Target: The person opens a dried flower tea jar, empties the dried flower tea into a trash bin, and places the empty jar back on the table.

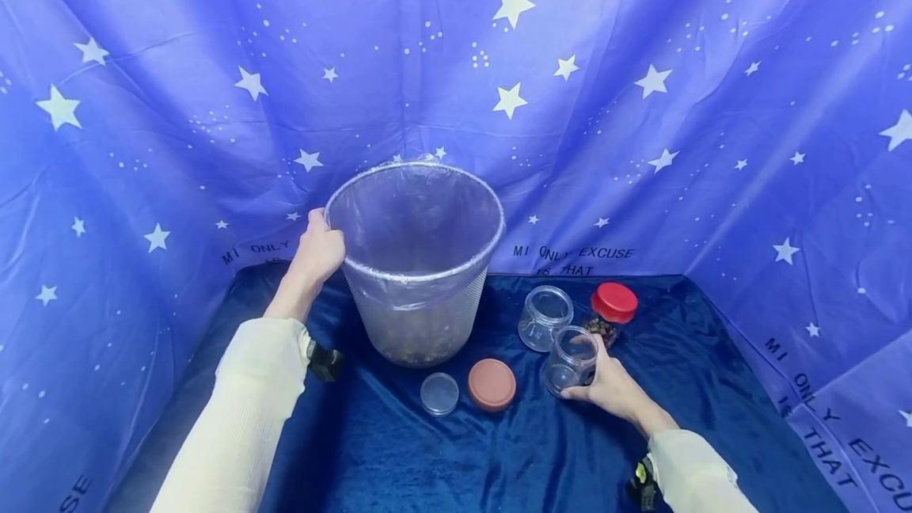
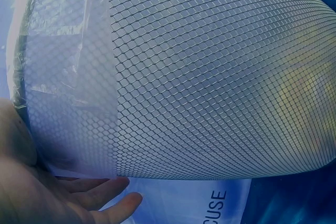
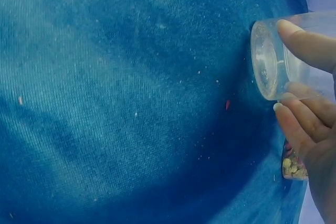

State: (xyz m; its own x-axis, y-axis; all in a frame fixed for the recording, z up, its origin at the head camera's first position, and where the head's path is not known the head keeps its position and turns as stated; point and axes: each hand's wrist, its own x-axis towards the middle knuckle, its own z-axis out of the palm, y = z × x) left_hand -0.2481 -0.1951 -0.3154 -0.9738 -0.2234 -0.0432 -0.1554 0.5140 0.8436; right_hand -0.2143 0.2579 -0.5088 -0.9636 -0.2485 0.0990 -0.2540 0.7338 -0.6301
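My left hand [image 1: 321, 250] grips the left rim of a mesh wastebasket [image 1: 420, 315] lined with a clear plastic bag. In the left wrist view, its fingers lie along the outside of the mesh [image 2: 210, 87], and the liner's edge [image 2: 73, 77] folds over the rim. My right hand [image 1: 618, 386] holds a clear, empty-looking jar [image 1: 561, 374], thumb on one side and fingers on the other. The right wrist view shows the jar's base [image 3: 265, 64] close to the cloth. Just behind stands another clear open jar [image 1: 545, 327].
A red-lidded jar [image 1: 614, 303] with brownish contents stands behind the right hand. An orange-brown lid [image 1: 492, 385] and a clear disc-shaped lid [image 1: 439, 394] lie before the wastebasket. Dark blue cloth [image 1: 427, 465] covers the table; small crumbs dot it. Starry blue curtains [image 1: 399, 46] hang around.
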